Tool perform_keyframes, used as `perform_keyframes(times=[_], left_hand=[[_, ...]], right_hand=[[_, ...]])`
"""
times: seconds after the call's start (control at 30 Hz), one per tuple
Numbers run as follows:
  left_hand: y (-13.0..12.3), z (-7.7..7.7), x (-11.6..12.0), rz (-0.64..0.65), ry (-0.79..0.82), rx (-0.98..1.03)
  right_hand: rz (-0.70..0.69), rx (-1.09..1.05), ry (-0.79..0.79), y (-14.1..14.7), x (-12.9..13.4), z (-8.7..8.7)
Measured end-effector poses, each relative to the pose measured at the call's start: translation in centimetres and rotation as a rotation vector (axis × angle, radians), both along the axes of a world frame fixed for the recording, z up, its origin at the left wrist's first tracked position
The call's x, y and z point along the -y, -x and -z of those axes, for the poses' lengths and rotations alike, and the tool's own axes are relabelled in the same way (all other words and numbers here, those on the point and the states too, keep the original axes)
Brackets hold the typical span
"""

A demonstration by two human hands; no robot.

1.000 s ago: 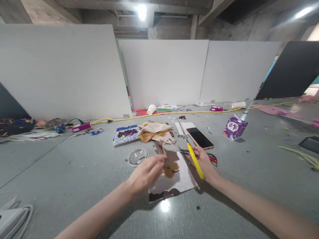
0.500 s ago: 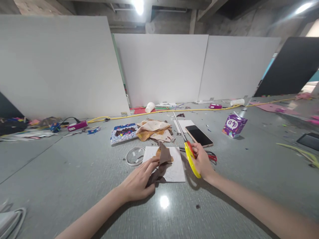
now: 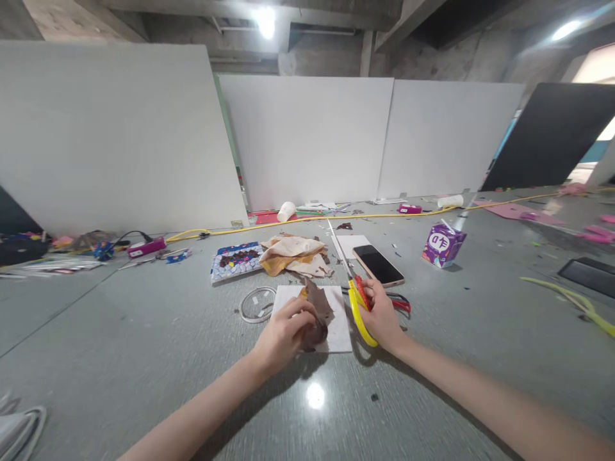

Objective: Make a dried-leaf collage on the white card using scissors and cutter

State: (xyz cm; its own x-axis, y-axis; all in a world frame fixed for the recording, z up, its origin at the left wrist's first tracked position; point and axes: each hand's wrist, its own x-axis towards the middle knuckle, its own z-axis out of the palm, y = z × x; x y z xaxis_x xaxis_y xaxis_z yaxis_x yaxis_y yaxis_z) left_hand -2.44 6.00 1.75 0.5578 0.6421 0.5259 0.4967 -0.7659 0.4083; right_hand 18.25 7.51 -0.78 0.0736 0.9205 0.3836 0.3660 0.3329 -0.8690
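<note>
Left hand (image 3: 288, 330) gripped the brown scrap (image 3: 319, 304) over the white board (image 3: 341, 328); scrap sat between the two hands, touching the left one. Right hand (image 3: 383, 318) grasped the yellow-and-red scissors (image 3: 357, 310); these were just beside the board's right edge.

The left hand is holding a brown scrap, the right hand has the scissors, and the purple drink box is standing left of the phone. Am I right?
Not quite: the head view shows the purple drink box standing right of the phone. The left hand is holding a brown scrap, and the right hand has the scissors.
</note>
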Motion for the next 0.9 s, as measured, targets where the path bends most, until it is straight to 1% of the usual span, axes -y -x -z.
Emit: perform_keyframes(times=[0.07, 0.17, 0.2, 0.23, 0.3, 0.37, 0.47, 0.53, 0.6, 0.67, 0.73, 0.8, 0.83, 0.87, 0.9], left_hand=[[0.6, -0.3, -0.3, 0.037, 0.024, 0.034], [1.2, -0.9, -0.4, 0.018, 0.228, 0.068], [1.2, -1.0, -0.4, 0.007, 0.276, 0.072], [1.0, -1.2, -0.3, -0.008, 0.291, 0.064], [0.2, -1.4, 0.0, -0.056, 0.242, 0.011], [-1.0, -1.4, 0.2, -0.150, 0.191, -0.084], [-2.9, -0.9, 0.0, -0.272, 0.198, -0.188], [-3.8, -0.5, -0.6, -0.296, 0.165, -0.203], [-4.1, -0.3, -1.2, -0.298, 0.148, -0.197], [-3.8, -0.7, -1.7, -0.277, 0.106, -0.167], [-3.0, -1.5, -1.9, -0.213, -0.010, -0.112], [-1.9, -2.3, -1.8, -0.107, -0.156, -0.082], [-1.2, -2.6, -1.6, -0.052, -0.188, -0.094], [-0.6, -2.7, -1.4, 0.018, -0.192, -0.116], [0.0, -2.7, -1.3, 0.086, -0.157, -0.152]], right_hand=[[-0.015, 0.000, 0.020, 0.0, -0.1, 0.1], [-0.033, 0.009, 0.029, 0.0, -0.2, 0.3], [-0.035, 0.009, 0.026, 0.0, -0.2, 0.3], [-0.033, 0.004, 0.022, 0.0, -0.2, 0.3], [-0.025, -0.013, 0.019, 0.0, -0.2, 0.3], [-0.015, -0.023, 0.018, 0.0, -0.2, 0.2], [-0.013, -0.012, 0.023, 0.0, -0.2, 0.2], [-0.010, -0.009, 0.021, 0.0, -0.2, 0.1], [-0.010, -0.025, 0.020, -0.1, -0.2, 0.2], [-0.015, -0.061, 0.019, -0.1, -0.3, 0.3], [-0.018, -0.093, 0.021, 0.0, -0.3, 0.4], [-0.011, -0.115, 0.020, 0.0, -0.4, 0.5], [-0.007, -0.125, 0.021, 0.0, -0.4, 0.5], [-0.009, -0.135, 0.024, 0.0, -0.4, 0.5], [-0.010, -0.140, 0.029, 0.0, -0.4, 0.5]])
